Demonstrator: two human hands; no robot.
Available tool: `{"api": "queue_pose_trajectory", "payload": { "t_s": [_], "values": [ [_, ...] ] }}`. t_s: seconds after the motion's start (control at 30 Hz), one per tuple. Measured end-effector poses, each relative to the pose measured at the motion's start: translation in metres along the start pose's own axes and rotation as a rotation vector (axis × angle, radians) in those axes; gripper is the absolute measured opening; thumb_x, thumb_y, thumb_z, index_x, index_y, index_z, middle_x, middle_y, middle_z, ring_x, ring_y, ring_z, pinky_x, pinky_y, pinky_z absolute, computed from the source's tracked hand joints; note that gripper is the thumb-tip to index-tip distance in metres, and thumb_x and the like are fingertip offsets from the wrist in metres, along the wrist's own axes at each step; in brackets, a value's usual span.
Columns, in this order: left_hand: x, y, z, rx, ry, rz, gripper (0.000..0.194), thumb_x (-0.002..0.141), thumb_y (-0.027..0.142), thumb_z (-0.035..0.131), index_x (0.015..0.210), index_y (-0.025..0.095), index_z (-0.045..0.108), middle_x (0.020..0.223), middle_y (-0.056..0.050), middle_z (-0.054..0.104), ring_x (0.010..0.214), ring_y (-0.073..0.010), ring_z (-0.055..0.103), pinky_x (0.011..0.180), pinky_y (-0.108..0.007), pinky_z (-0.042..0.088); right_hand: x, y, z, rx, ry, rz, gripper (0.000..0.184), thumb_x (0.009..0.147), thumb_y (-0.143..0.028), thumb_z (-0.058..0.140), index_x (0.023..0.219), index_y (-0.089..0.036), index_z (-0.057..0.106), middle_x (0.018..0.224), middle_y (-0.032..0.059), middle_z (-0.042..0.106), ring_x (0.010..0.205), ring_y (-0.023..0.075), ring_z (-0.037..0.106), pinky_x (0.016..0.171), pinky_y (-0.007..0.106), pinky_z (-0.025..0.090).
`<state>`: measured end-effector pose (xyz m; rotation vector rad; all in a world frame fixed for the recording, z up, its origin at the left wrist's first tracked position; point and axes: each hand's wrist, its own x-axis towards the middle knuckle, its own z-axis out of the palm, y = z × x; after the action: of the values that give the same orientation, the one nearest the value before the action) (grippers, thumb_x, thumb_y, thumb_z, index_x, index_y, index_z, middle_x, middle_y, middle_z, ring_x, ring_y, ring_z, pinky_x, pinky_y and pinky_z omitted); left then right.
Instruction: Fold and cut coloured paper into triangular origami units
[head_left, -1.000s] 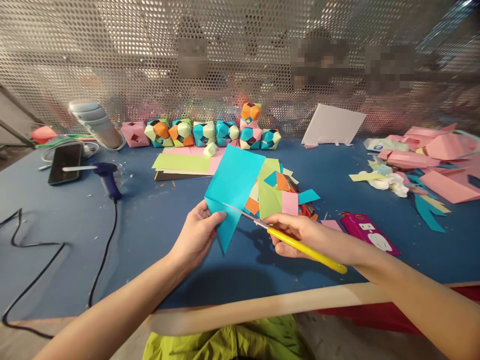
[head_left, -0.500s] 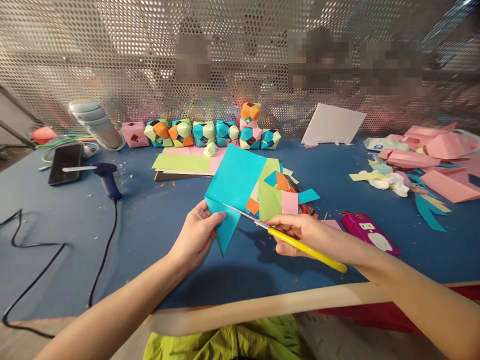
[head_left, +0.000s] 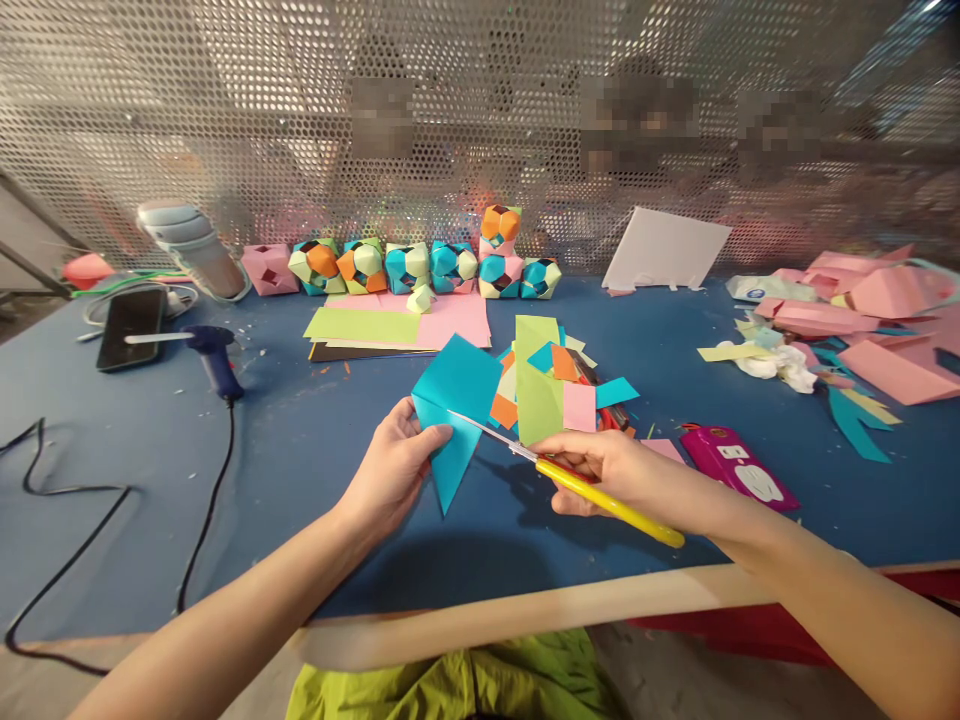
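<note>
Mesh screen (head_left: 285, 110): I see it upright behind everything.
Blue table (head_left: 315, 440): it stretches beneath both hands and the clutter.
Paper balls (head_left: 364, 268): rowed before the screen, one set on another toward the right end.
Pink heap (head_left: 900, 290): far right, well apart from my hands.
Paper stack (head_left: 457, 318): flat, beyond the blue sheet (head_left: 457, 375).
Scrap pile (head_left: 540, 395): just beyond the scissors (head_left: 600, 497), the closest clutter in my way.
Right hand (head_left: 637, 472): fingers curled round the yellow handle, blade across the sheet.
Left hand (head_left: 386, 462): thumb and fingers pinch the sheet's left side, holding it above the table.
Purple case (head_left: 739, 468): right of my right hand.
Change: since half a second ago, the sheet's far part reaches less far, uncovering more stack and scraps.
</note>
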<state>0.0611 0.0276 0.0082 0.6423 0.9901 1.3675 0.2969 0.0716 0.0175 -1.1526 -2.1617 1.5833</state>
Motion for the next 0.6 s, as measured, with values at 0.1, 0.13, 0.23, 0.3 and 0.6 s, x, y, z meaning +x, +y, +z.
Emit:
{"api": "queue_pose_trajectory", "payload": {
  "t_s": [0.1, 0.13, 0.23, 0.3, 0.6],
  "values": [
    [-0.002, 0.0007, 0.002, 0.007, -0.02, -0.031, 0.037, 0.064, 0.015, 0.077, 0.094, 0.015, 0.055, 0.081, -0.002, 0.07, 0.07, -0.0151, 0.067, 0.07, -0.028, 0.056, 0.0009, -0.0024, 0.0011, -0.012, -0.016, -0.01, 0.052, 0.07, -0.047, 0.075, 0.113, -0.02, 0.067, 0.088, 0.003, 0.066, 0.075, 0.0173, 0.061, 0.064, 0.027, 0.05],
    [-0.0028, 0.001, 0.0029, 0.006, -0.022, -0.04, 0.037, 0.063, 0.014, 0.077, 0.093, 0.015, 0.055, 0.08, -0.002, 0.069, 0.071, -0.0147, 0.067, 0.071, -0.028, 0.056, 0.0015, -0.0036, 0.0016, -0.016, -0.02, -0.015, 0.052, 0.07, -0.046, 0.075, 0.115, -0.02, 0.067, 0.09, 0.0031, 0.067, 0.077, 0.0175, 0.061, 0.066, 0.027, 0.05],
    [-0.0041, 0.0023, 0.005, 0.001, -0.022, -0.048, 0.037, 0.061, 0.014, 0.078, 0.092, 0.014, 0.057, 0.079, -0.001, 0.068, 0.072, -0.0137, 0.066, 0.074, -0.027, 0.055, 0.0037, -0.0057, 0.003, -0.03, -0.017, -0.026, 0.054, 0.07, -0.046, 0.075, 0.117, -0.021, 0.066, 0.094, 0.0035, 0.068, 0.08, 0.0184, 0.062, 0.068, 0.027, 0.051],
    [-0.0042, 0.0031, 0.0054, 0.0, -0.024, -0.053, 0.037, 0.061, 0.014, 0.078, 0.091, 0.014, 0.057, 0.08, -0.001, 0.068, 0.072, -0.0135, 0.066, 0.073, -0.027, 0.055, 0.0047, -0.005, 0.0035, -0.038, -0.011, -0.026, 0.055, 0.07, -0.047, 0.076, 0.117, -0.021, 0.066, 0.094, 0.0036, 0.068, 0.081, 0.0185, 0.062, 0.068, 0.027, 0.051],
    [-0.0038, 0.0035, 0.0055, -0.014, -0.059, -0.098, 0.038, 0.062, 0.01, 0.076, 0.095, 0.014, 0.059, 0.081, -0.005, 0.071, 0.065, -0.0171, 0.069, 0.066, -0.029, 0.059, 0.0013, -0.0015, 0.0026, -0.04, -0.004, 0.013, 0.058, 0.069, -0.048, 0.076, 0.118, -0.019, 0.066, 0.092, 0.0046, 0.068, 0.081, 0.0198, 0.062, 0.068, 0.029, 0.051]
  ]
}}
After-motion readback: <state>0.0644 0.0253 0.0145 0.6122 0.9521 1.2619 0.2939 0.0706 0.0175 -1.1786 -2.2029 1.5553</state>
